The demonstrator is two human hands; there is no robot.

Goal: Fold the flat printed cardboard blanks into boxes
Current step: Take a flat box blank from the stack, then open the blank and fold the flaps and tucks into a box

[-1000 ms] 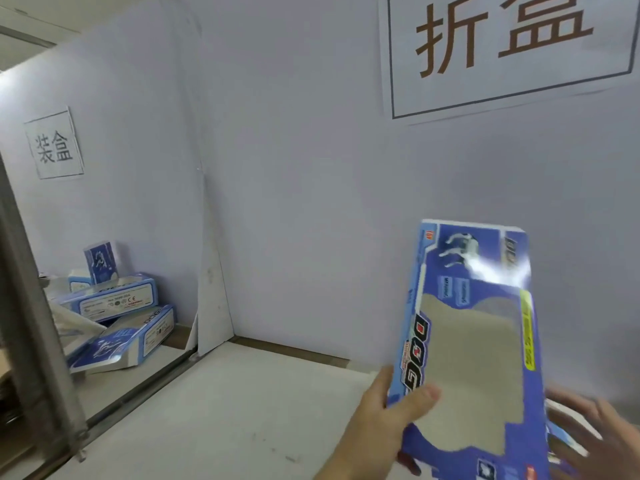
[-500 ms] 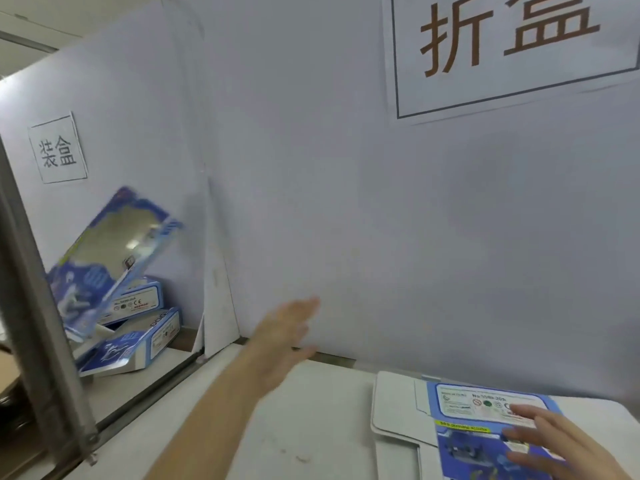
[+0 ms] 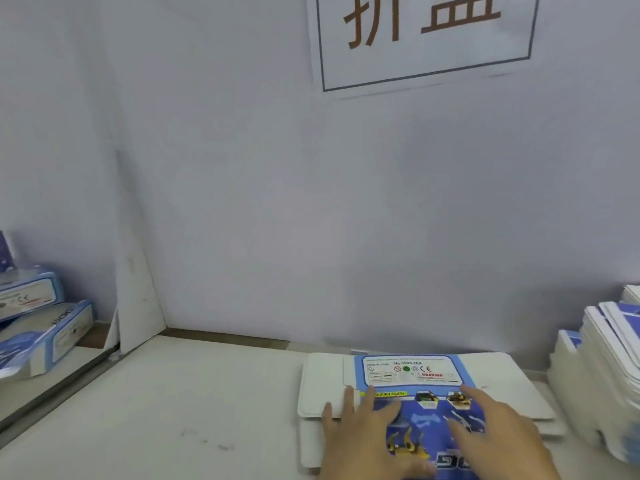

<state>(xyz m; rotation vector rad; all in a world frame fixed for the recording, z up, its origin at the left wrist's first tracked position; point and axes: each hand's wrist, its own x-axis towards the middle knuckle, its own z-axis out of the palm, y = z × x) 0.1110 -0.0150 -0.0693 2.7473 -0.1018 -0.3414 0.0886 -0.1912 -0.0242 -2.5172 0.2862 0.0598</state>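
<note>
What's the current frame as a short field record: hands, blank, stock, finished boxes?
left hand: left hand lies flat, fingers straight, on the blank's left part
right hand: right hand lies flat, fingers spread, on the blank's right part
workpiece: flat blue-and-white printed cardboard blank, unfolded, printed side up on the white table
stock: stack of flat white-edged blanks at the table's right edge
output: folded blue boxes piled left of the white divider panel
wall: white paper sign with brown characters

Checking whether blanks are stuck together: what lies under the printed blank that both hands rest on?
Under the printed blank, white cardboard flaps stick out left and right, lying on the table. The left hand and right hand cover its near part, so extra sheets cannot be told.
</note>
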